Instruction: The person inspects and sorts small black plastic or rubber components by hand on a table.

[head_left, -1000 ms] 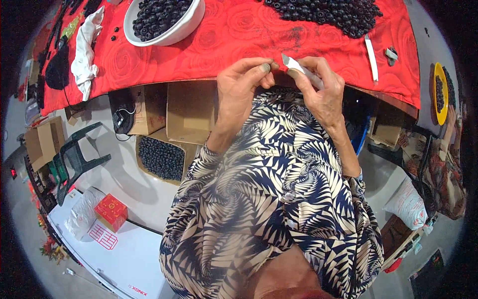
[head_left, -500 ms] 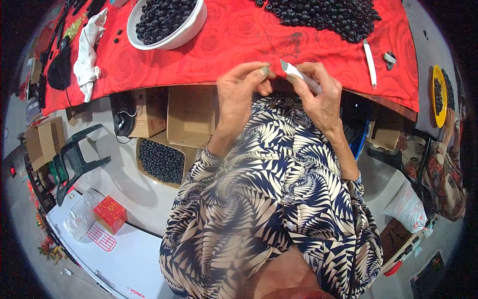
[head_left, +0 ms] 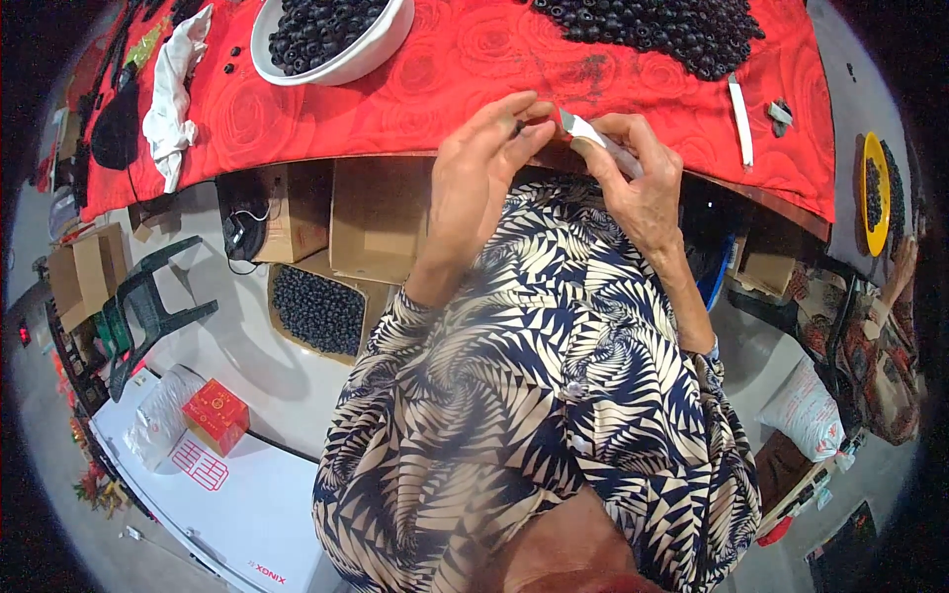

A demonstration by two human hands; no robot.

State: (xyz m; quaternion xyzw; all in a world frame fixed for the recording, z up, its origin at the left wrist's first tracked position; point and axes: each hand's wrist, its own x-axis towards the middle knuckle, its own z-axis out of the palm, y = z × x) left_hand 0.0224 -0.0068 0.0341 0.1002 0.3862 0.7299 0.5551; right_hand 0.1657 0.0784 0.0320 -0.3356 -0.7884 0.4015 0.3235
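My right hand (head_left: 643,176) grips a white-handled craft knife (head_left: 585,130), its blade tip angled up and to the left. Just left of the blade is my left hand (head_left: 482,163), fingers bent toward the thumb around a small black bead (head_left: 517,127), mostly hidden by the fingers. Both hands are over the front edge of a table with a red rose-patterned cloth (head_left: 445,74). Beyond them lies a heap of black beads with holes (head_left: 662,30). A white bowl (head_left: 341,69) at the far left is filled with similar beads.
A second white knife (head_left: 741,124) and a small dark scrap (head_left: 780,117) lie at the right. A crumpled white cloth (head_left: 170,114) is at the left. Below are a carton of black beads (head_left: 318,309) and a dark chair (head_left: 153,306). Another person's hand (head_left: 902,267) shows near a yellow tray (head_left: 876,195).
My left hand has tilted, with its fingers raised and opened somewhat, so a black bead shows between them. My right hand keeps the knife almost in place.
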